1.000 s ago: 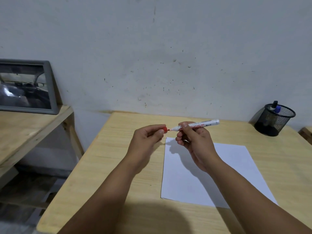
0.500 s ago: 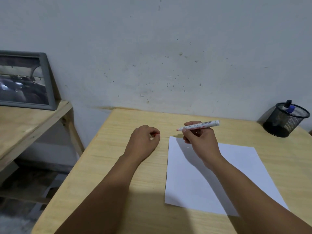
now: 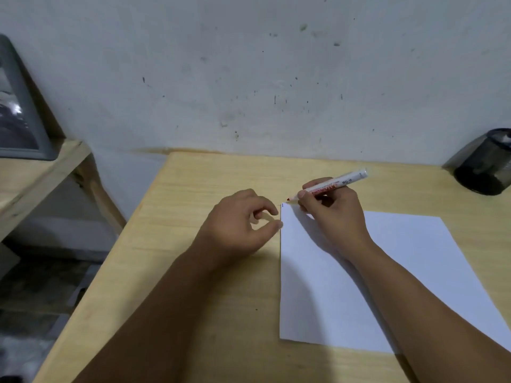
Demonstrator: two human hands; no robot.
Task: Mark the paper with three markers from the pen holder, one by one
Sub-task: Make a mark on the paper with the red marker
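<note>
Your right hand (image 3: pixel 331 214) grips the uncapped red marker (image 3: pixel 329 187), tip over the paper (image 3: pixel 387 272) far-left corner: lower it lightly while the curled left hand (image 3: pixel 240 222), contents unclear, pins that edge.

A plain home workspace: wooden desk (image 3: pixel 210 189) against a scuffed wall (image 3: pixel 249 78).
</note>
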